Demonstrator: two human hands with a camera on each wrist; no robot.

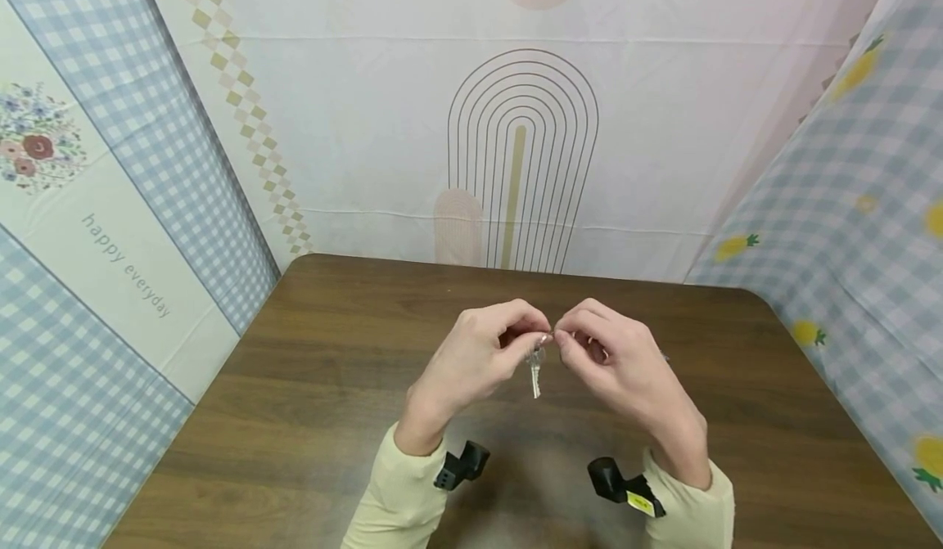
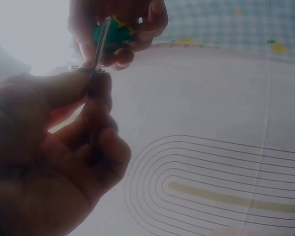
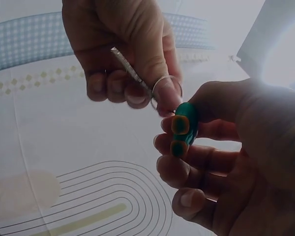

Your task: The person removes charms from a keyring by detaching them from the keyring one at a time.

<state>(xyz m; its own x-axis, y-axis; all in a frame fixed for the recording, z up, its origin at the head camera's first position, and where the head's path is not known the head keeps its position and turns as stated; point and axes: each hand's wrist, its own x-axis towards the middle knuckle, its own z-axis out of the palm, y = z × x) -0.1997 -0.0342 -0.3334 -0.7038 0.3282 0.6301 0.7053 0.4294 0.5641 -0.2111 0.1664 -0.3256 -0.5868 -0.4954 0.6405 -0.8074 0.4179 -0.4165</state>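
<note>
Above the table, my left hand and right hand meet at the fingertips. Thumb and finger of the left hand pinch a thin metal key ring, seen best in the right wrist view. A silver key hangs from it below the left fingertips; in the right wrist view the key sticks out past the left thumb. My right hand grips a small green keychain charm with orange-edged ends, close against the ring. The joint between ring and charm is mostly hidden by fingertips.
Beneath the hands lies a dark brown wooden table. A white printed cloth hangs behind it, with blue checked cloths at both sides. Black wrist cameras are strapped over the pale sleeves.
</note>
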